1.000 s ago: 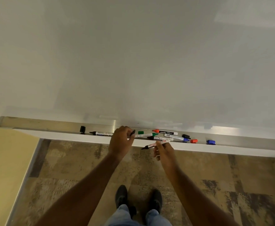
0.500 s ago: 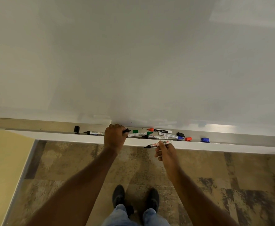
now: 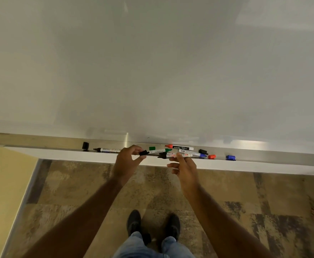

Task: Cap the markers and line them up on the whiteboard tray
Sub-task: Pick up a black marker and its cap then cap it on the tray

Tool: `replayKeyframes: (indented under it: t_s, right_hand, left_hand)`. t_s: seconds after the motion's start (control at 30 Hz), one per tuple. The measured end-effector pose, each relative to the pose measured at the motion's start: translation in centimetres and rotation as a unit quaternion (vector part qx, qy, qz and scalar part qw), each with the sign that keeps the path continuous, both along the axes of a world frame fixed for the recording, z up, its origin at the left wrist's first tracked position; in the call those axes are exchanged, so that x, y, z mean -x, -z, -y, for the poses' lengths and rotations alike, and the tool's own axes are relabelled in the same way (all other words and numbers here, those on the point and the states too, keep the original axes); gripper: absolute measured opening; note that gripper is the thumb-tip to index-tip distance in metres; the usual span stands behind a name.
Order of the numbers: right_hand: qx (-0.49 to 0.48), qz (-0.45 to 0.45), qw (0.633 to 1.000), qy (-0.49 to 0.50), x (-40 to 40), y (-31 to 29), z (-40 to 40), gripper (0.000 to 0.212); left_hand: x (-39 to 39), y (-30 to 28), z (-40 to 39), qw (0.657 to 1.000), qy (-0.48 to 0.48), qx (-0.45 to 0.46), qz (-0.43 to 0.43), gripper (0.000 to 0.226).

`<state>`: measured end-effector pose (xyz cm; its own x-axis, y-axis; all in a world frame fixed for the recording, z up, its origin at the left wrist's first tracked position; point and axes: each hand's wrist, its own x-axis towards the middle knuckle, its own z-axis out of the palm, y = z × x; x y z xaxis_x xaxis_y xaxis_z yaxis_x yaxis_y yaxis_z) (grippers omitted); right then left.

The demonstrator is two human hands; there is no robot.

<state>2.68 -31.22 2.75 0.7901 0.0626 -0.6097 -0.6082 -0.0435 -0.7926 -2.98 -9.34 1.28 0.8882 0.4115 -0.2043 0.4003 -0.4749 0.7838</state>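
Observation:
My left hand pinches a loose black cap just above the tray's front lip. My right hand holds an uncapped black-tipped marker level, its tip pointing left toward the cap with a small gap between them. On the metal whiteboard tray lie an uncapped black marker, a green-tipped marker, a red-tipped marker and a blue-tipped marker. Loose caps sit there too: black, green, black, red, blue.
The whiteboard fills the upper view. A yellow wall stands at the left. Patterned carpet and my shoes lie below the tray.
My left hand lifted a black cap off the tray and brought it right. My right hand raised its marker to tray height, tip toward the cap.

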Motion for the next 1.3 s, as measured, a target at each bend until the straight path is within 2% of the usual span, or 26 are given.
replayKeyframes:
  t_s: [0.17,0.57,0.63,0.73,0.83,1.13,1.3]
  right_hand:
    - [-0.034,-0.004,0.999,0.017,0.0,-0.9,-1.6,0.034]
    - [-0.038,-0.006,0.999,-0.010,0.9,-0.8,-2.5,0.027]
    - [-0.048,-0.008,0.999,-0.011,0.9,-0.7,-2.2,0.026]
    - [-0.080,-0.022,0.996,-0.020,0.9,-1.1,-1.8,0.028]
    - [-0.120,-0.040,0.991,-0.044,1.2,-1.3,-1.8,0.033]
    - [-0.112,-0.047,0.990,-0.075,1.9,-1.1,-2.0,0.030]
    - [-0.134,-0.029,0.987,-0.085,1.9,-1.1,-2.3,0.025]
  left_hand:
    - [1.8,-1.9,1.4,0.999,-0.006,0.036,-0.002,0.022]
    - [2.6,-3.3,3.5,0.997,-0.007,0.073,0.000,0.026]
    - [2.7,-3.3,3.5,0.993,-0.033,0.110,0.003,0.025]
    - [2.5,-3.8,3.7,0.965,-0.096,0.243,-0.001,0.023]
    - [2.3,-4.2,4.3,0.945,-0.093,0.314,-0.015,0.022]
    - [2.0,-3.9,3.5,0.954,-0.037,0.296,-0.015,0.026]
    - [1.7,-3.7,3.2,0.958,-0.041,0.283,-0.015,0.023]
